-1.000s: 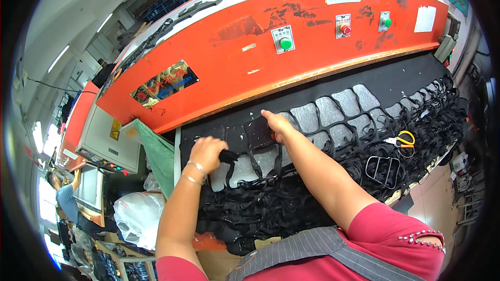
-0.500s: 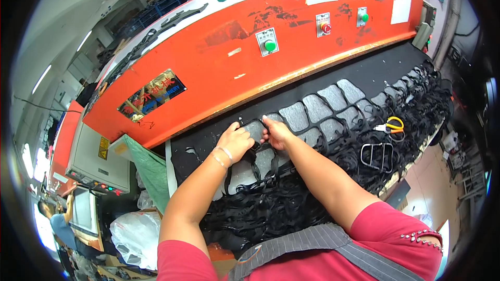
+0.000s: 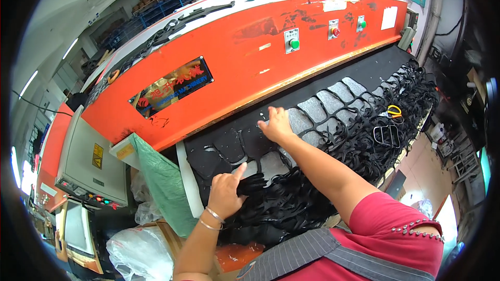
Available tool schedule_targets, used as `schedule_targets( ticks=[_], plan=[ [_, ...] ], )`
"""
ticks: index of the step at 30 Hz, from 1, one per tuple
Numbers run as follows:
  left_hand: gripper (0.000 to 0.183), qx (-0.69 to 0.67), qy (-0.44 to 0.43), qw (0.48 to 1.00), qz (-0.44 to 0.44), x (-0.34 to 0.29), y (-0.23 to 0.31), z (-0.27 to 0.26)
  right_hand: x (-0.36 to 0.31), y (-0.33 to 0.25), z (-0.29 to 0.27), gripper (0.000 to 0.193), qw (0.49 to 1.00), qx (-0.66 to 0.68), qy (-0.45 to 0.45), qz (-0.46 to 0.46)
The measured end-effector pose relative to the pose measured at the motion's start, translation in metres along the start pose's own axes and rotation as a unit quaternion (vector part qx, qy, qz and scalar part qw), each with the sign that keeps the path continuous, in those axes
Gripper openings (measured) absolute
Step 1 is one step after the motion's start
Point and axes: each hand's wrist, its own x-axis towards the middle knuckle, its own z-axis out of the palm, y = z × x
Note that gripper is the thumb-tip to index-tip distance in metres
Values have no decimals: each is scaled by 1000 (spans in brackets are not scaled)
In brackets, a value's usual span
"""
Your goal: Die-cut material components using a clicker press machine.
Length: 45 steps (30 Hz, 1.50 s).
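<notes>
My left hand (image 3: pixel 225 193) is low over the near edge of the cut sheet, index finger stretched out. Between its finger and thumb sits a layered dark bundle (image 3: pixel 252 183) that looks like a stack of cut pieces. My right hand (image 3: pixel 277 126) is farther forward and to the right, fingers apart over the sheet, with nothing visible in it. Grey, rounded cut pieces (image 3: pixel 313 109) framed by thin black strips run off to the right. Around my left hand, several of the outlined cells (image 3: pixel 229 145) look black instead of grey.
An orange-red press (image 3: pixel 234 78) with push buttons spans the far side. Tangled black offcut strips (image 3: pixel 291 198) cover the near side of the table. Yellow-handled scissors (image 3: pixel 394 112) and a wire-like metal frame (image 3: pixel 386 136) lie on the strips. A green sheet (image 3: pixel 161 182) hangs at left.
My hands have parted: the left has drawn back toward me, the right reaches forward with spread fingers. The view has shifted, and the cells by my hands now show black where grey was.
</notes>
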Motion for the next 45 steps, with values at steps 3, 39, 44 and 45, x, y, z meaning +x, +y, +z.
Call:
schedule_targets(
  ticks=[3, 39, 44, 45],
  plan=[
    [63, -46, -51, 990, -127, -19, -27, 11, 7, -27, 9, 67, 950, 24, -252, 181],
    [30, 224, 24, 972, -69, -35, -16, -57, -18, -84, 40, 70, 827, 334, -306, 331],
    [17, 369, -131, 919, -54, 7, -43, -60, -7, -71, 65, 80, 740, 413, -392, 358],
    [15, 391, -143, 909, -15, 20, -50, -48, -8, -66, 76, 80, 741, 414, -385, 363]
  ],
)
